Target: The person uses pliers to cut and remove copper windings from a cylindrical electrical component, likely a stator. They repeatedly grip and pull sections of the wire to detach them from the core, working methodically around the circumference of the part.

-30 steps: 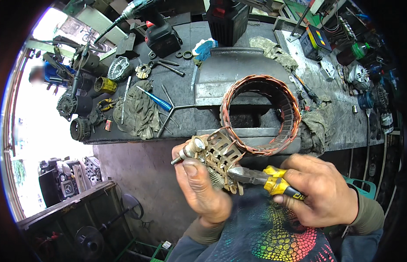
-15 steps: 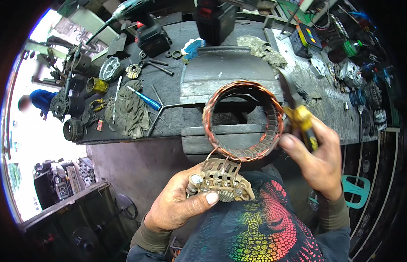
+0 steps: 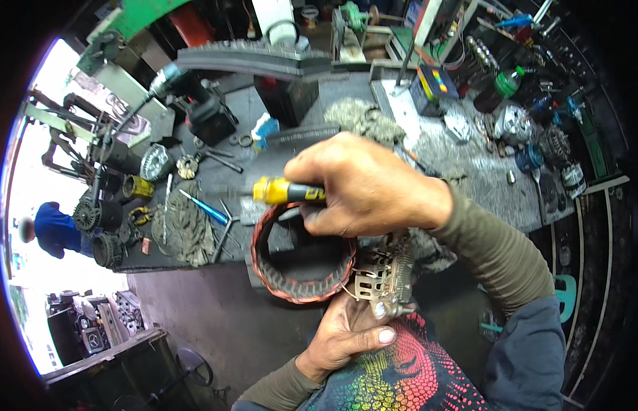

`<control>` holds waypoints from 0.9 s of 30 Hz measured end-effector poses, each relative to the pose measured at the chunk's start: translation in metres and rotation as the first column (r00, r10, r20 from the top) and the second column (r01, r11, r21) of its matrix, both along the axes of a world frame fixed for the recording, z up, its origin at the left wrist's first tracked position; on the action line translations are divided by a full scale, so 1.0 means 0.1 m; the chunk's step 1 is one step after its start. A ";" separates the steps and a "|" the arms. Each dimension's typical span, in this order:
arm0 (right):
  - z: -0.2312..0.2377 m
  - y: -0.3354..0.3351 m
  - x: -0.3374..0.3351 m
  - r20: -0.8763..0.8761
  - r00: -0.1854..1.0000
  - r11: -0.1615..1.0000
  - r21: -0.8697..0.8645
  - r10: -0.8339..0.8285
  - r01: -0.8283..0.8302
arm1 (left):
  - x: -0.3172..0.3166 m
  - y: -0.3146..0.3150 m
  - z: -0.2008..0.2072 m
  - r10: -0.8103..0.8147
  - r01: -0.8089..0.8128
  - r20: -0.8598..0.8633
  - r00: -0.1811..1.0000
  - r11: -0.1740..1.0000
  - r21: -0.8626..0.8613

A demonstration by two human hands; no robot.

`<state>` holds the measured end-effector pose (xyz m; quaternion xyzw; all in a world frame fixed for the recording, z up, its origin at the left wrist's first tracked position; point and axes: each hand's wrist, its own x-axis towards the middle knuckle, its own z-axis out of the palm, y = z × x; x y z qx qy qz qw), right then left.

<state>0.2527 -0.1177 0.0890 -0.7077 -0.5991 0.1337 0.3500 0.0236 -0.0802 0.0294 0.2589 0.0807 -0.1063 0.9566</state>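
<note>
My left hand [image 3: 346, 335] grips the lower part of a dirty metal alternator rectifier [image 3: 384, 277], with slots and fins, in front of my shirt. Thin copper leads run from it to an alternator stator [image 3: 312, 296], a ring of copper windings left of it, standing tilted over the bench edge. Above the stator, my right hand [image 3: 374, 188] is closed round a yellow-and-black handled tool [image 3: 288, 192] pointing left. The tool's far end is smeared by motion, and its exact kind cannot be made out. This hand hides the ring's upper right part.
On the bench's left lie a rag [image 3: 189, 236], a blue pen-like tool [image 3: 204, 207], a three-armed wrench [image 3: 228, 220] and a cordless drill [image 3: 202, 113]. A battery [image 3: 434, 89], a green-capped bottle [image 3: 509, 82] and alternator parts [image 3: 514, 125] stand right. Another person [image 3: 55, 229] is far left.
My right hand has swung left with the tool, from beside the stator to above it. The stator and rectifier have turned, the rectifier now right of the ring. The view has shifted.
</note>
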 end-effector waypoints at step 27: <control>-0.13 -0.98 0.43 -0.441 0.744 0.758 0.190 -0.502 0.624 | 0.16 0.21 0.03 0.645 -0.398 0.390 0.657 -0.143 0.906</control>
